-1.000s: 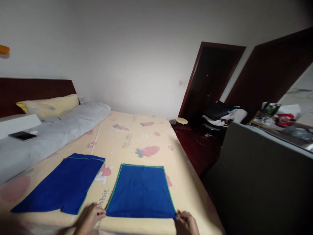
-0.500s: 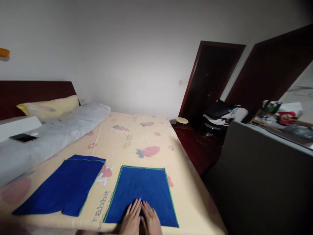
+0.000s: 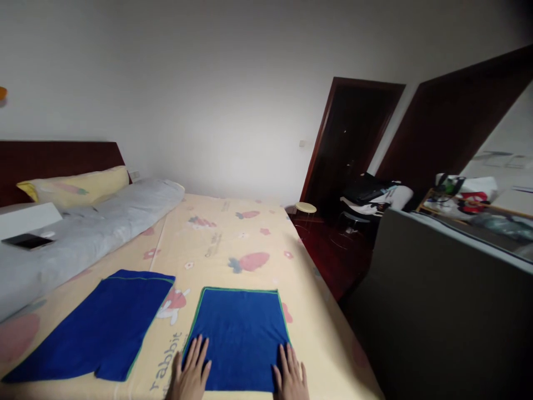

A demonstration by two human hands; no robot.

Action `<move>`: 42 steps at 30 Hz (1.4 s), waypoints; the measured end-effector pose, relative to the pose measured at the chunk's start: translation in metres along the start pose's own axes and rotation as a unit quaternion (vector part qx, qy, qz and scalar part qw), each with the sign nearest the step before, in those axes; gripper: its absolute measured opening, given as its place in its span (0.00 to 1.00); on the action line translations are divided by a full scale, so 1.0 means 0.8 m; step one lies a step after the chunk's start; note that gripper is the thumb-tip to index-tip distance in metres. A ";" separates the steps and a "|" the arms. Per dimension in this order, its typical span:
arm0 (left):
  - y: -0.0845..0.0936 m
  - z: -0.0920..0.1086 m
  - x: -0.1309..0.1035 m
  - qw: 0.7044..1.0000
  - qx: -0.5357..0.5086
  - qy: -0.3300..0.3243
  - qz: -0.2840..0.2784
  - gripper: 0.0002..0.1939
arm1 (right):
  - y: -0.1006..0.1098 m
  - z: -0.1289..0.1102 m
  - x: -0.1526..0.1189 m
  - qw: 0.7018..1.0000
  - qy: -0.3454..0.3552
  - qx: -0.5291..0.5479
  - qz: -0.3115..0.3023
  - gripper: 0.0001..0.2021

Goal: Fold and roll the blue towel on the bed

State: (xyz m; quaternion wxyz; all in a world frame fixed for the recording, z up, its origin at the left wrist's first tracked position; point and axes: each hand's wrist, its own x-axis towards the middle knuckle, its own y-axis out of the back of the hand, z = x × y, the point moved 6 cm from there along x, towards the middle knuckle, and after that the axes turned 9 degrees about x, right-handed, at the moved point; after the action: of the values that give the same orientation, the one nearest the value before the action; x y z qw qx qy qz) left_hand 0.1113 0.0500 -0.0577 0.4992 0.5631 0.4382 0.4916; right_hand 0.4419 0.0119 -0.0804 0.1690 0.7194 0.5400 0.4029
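A blue cloth with green edging (image 3: 240, 333) lies flat in a near-square on the bed right in front of me. My left hand (image 3: 192, 366) rests on its lower left edge, fingers spread. On the lower right edge lies my right hand (image 3: 291, 371), its fingers stretched out too. Neither hand grips anything. To the left, apart from both hands, a second blue cloth with green edging (image 3: 102, 328) is laid out; it has a small notch in its near edge.
The bed sheet (image 3: 254, 239) is cream with strawberry and rabbit prints. A grey rolled quilt (image 3: 125, 214), a yellow pillow (image 3: 79, 183) and a dark flat device (image 3: 28, 240) are on the left. A dark panel (image 3: 441, 311) stands right of the bed; a round stool (image 3: 305, 208) is beyond.
My hands have moved apart from the cloth's near middle, the left one to its left edge and the right one to its right edge. The view has shifted slightly.
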 end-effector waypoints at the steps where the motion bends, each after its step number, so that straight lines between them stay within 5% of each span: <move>1: 0.002 0.019 0.003 0.999 -0.018 -0.032 0.004 0.30 | -0.012 -0.017 0.003 1.000 0.016 -0.013 0.003 0.35; 4: 0.003 0.084 0.013 0.987 -0.063 -0.145 0.003 0.31 | -0.063 -0.082 0.014 0.990 0.110 0.006 -0.091 0.33; 7: -0.004 0.113 0.026 0.981 -0.066 -0.184 -0.009 0.32 | -0.090 -0.119 0.028 0.970 0.164 0.036 -0.176 0.30; 11: -0.017 0.065 0.049 0.991 -0.039 -0.126 -0.009 0.28 | -0.065 -0.073 0.059 0.979 0.073 -0.016 -0.191 0.26; 14: -0.025 0.001 0.060 1.000 0.009 -0.026 0.006 0.26 | -0.028 -0.001 0.073 0.983 -0.067 -0.096 -0.143 0.28; 17: -0.026 -0.022 0.060 0.998 0.043 -0.003 0.039 0.26 | -0.017 0.039 0.070 0.977 -0.118 -0.149 -0.094 0.31; 20: -0.023 0.007 0.060 0.994 0.034 -0.047 0.087 0.27 | -0.054 0.017 0.064 0.987 0.008 -0.135 -0.081 0.29; 24: -0.026 0.082 0.070 0.962 0.004 -0.236 0.133 0.32 | -0.131 -0.044 0.060 0.957 0.259 -0.064 -0.111 0.30; 27: -0.032 0.096 0.100 0.953 -0.006 -0.265 0.146 0.34 | -0.155 -0.048 0.088 0.943 0.311 -0.044 -0.106 0.31; 30: -0.038 0.073 0.142 0.971 -0.019 -0.214 0.105 0.30 | -0.141 -0.021 0.137 0.954 0.268 -0.047 -0.127 0.29; 37: -0.041 -0.006 0.211 1.000 -0.014 -0.017 -0.022 0.25 | -0.063 0.067 0.225 0.975 0.014 -0.075 -0.209 0.27; 42: -0.025 -0.003 0.220 0.998 0.022 0.048 -0.028 0.26 | -0.063 0.088 0.234 0.975 -0.099 -0.153 -0.129 0.31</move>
State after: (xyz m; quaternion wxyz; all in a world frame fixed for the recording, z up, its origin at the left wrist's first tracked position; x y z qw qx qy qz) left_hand 0.1326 0.2262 -0.0571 0.4782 0.5373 0.4884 0.4941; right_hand 0.4808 0.2140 -0.0839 0.3799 0.6459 0.5408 0.3822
